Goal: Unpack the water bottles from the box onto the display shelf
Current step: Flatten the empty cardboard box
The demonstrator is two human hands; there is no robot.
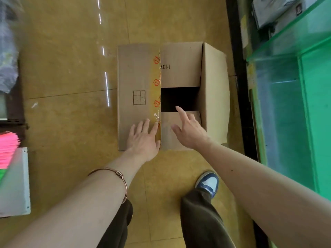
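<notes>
While both arms reach forward from six o'clock, the cardboard box [172,93] sits on the tan floor [68,68] just above the middle of the view, its right flap [214,93] folded up and outward toward three o'clock. Its left flap [136,97] lies closed, edged with a strip of yellow printed tape [156,90], and a dark opening [179,99] shows beside it; no bottles can be made out inside. Left hand [144,136] lies flat on the closed flap, fingers straight and spread, grasping nothing. Right hand [189,129] hovers over the near inner flap [176,129], index finger extended toward the opening, holding nothing. A green glass display shelf [290,51] stands at three o'clock, near the box. A blue-and-white shoe [207,183] shows at five o'clock.
</notes>
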